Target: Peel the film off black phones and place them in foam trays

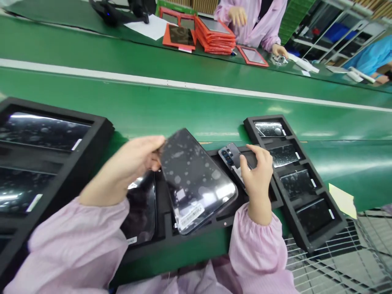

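Black and glossy, a tablet [196,179] tilts in the left hand [137,157], hiding part of a dark tray [162,218] on the table [171,110]. The right hand [257,169] spreads thumb and forefinger at a grey phone [230,154], grip unclear. A left-side tray [88,167] is cut off.

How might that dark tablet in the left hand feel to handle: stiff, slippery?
The tablet is probably stiff, looking flat though the left hand grips near one corner. Its glossy surface may be slippery; its thin shape suggests fragility.
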{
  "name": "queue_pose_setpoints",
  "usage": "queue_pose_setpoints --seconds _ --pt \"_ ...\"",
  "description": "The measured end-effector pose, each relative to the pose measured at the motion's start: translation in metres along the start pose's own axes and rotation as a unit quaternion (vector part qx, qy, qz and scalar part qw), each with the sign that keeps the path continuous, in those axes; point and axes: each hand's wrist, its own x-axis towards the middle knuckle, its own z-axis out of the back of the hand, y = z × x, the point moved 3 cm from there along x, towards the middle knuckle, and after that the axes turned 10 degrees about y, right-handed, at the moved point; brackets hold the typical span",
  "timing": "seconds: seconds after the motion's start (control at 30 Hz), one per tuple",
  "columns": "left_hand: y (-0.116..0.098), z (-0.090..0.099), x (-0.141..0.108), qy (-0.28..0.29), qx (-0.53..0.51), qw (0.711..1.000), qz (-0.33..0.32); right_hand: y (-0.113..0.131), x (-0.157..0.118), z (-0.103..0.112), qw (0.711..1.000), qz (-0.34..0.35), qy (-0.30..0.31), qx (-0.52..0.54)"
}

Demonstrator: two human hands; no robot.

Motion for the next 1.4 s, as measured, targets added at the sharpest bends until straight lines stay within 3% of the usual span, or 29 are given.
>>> queue_pose_setpoints --seconds 0.07,0.13,0.2,0.27,0.4,0.53,0.57,0.67,0.77,0.93,1.1,1.4 --pt "0.013 -0.018 0.01 0.064 -0.004 0.997 0.037 0.025 -0.01 -0.005 0.981 0.144 0.048 0.121" --pt "0.027 -0.027 0.017 0.117 -0.002 0.99 0.075 0.048 -0.024 -0.011 0.927 0.271 0.11 0.236" --pt "0.038 -0.027 0.021 0.16 0.016 0.981 0.107 0.06 -0.037 -0.019 0.886 0.344 0.134 0.281" --pt "0.044 -0.023 0.023 0.199 0.044 0.971 0.129 0.064 -0.045 -0.026 0.874 0.373 0.115 0.29" --pt "0.041 -0.013 0.018 0.225 0.116 0.962 0.105 0.057 -0.048 -0.034 0.897 0.313 0.052 0.308" --pt "0.018 -0.007 -0.011 0.122 0.254 0.957 -0.066 0.051 -0.045 -0.036 0.914 0.265 0.026 0.308" --pt "0.011 -0.007 -0.022 0.1 0.277 0.948 -0.118 0.052 -0.045 -0.036 0.916 0.265 0.027 0.301" --pt "-0.002 -0.012 -0.054 0.123 0.31 0.909 -0.252 0.055 -0.045 -0.035 0.919 0.277 0.037 0.277" --pt "-0.004 -0.018 -0.072 0.135 0.368 0.859 -0.328 0.061 -0.045 -0.031 0.923 0.286 0.057 0.251" --pt "-0.004 -0.024 -0.076 0.094 0.418 0.823 -0.373 0.067 -0.045 -0.024 0.924 0.294 0.072 0.233" --pt "-0.007 -0.027 -0.075 0.107 0.433 0.802 -0.398 0.064 -0.046 -0.032 0.914 0.325 0.041 0.24" --pt "-0.007 -0.028 -0.076 0.127 0.408 0.819 -0.384 0.063 -0.047 -0.039 0.911 0.339 0.018 0.235"
